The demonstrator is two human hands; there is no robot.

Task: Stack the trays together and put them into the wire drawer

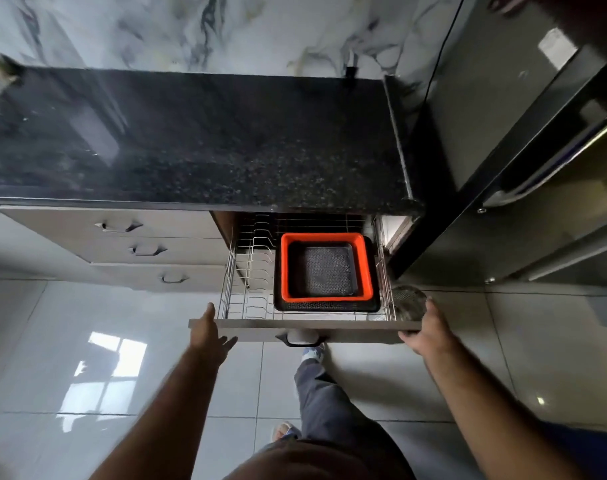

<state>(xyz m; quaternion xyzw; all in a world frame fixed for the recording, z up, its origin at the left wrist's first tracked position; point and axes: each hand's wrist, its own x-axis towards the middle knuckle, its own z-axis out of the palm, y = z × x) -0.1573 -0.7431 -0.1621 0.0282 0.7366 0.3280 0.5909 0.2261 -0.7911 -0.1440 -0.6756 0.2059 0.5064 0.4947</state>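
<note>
The wire drawer (231, 271) is pulled out below the black granite counter. In its right half lie the nested trays: an orange tray (363, 265) inside a larger black tray (330, 306), with a dark perforated tray (328, 270) innermost. My left hand (210, 332) is at the left end of the drawer's front panel (357, 332), fingers spread, holding nothing. My right hand (425, 329) is wrapped around the panel's right corner.
The black granite counter (198, 147) runs above the drawer. Closed drawers with handles (146, 250) sit to the left. A dark refrigerator (524, 168) stands at the right. A round floor drain (407, 301) lies by the drawer's right corner. My legs stand on the glossy tiled floor (87, 341).
</note>
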